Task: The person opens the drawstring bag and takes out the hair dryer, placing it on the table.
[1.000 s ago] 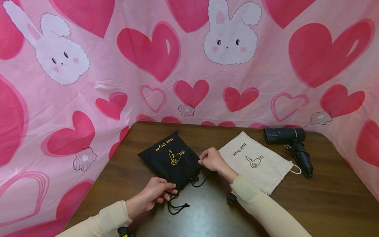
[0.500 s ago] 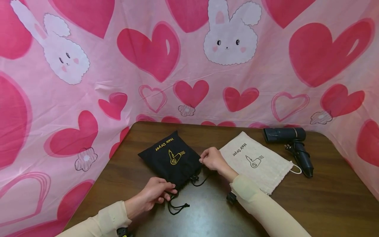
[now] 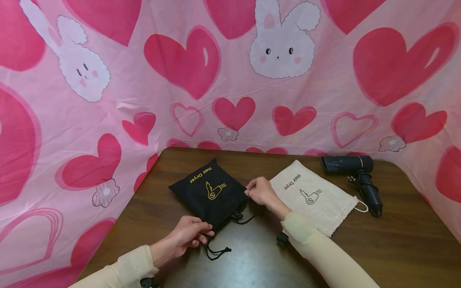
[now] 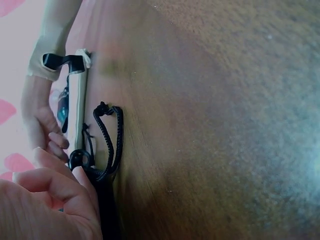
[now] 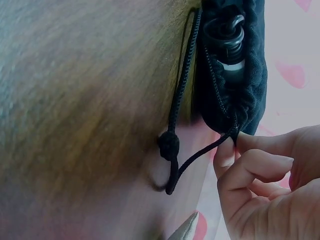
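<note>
A black drawstring pouch [image 3: 216,188], printed "Hair Dryer" in yellow, lies on the table with its mouth toward me. My left hand [image 3: 185,235] pinches the near corner of that mouth between thumb and fingers. At the right corner, my right hand [image 3: 262,192] pinches the cloth where the drawstring [image 5: 202,150] comes out. In the right wrist view the mouth gapes, and inside shows a dark, ribbed end with a ring [image 5: 231,37] and a pale band below it. A second drawstring loop [image 4: 117,135] hangs out beside my left fingers.
A cream drawstring bag [image 3: 317,200], also printed "Hair Dryer", lies flat to the right, partly behind my right forearm. Beyond it rests a black hair dryer [image 3: 347,165] with its cord at the handle. A pink heart-print cloth [image 3: 237,84] stands behind the wooden table [image 3: 407,236].
My right hand has drawn its corner of the black pouch slightly to the right, stretching the mouth a little wider. The left hand holds nearly the same place.
</note>
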`<state>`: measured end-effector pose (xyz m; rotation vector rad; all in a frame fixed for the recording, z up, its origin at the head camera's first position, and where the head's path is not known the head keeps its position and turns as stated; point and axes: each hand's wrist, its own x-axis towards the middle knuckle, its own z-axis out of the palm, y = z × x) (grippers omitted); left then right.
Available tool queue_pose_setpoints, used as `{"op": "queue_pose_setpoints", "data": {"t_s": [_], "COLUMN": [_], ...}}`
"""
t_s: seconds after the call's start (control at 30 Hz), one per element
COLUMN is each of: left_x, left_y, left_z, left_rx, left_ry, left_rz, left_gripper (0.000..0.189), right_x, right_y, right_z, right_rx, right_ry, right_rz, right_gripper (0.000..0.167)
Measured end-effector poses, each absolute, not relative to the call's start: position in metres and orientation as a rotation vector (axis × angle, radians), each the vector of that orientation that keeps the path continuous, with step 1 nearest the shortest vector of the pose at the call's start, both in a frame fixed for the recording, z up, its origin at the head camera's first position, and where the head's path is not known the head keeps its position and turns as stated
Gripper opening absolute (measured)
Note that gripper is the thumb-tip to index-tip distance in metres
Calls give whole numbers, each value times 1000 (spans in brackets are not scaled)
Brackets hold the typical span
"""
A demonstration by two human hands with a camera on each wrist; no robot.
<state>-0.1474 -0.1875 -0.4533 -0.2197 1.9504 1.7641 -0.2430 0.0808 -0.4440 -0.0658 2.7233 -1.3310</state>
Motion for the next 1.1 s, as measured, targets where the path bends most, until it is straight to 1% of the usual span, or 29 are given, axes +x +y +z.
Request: {"op": "queue_pose_setpoints", "data": {"t_s": [0.8, 1.1], "left_x": [-146, -146], "left_y": [-188, -189], "left_z": [-458, -454], "left_rx": [-193, -203], "left_ry": [1945, 1944], "left_rz": [1810, 1798], "left_gripper": [8, 9], "right_x": [-243, -245], "right_y": [81, 82], "right_z": [-444, -444], "right_rx": [-56, -67], "right_ry": [2730, 2748], "right_rz": [-1330, -1328], "right_gripper": [6, 7]}}
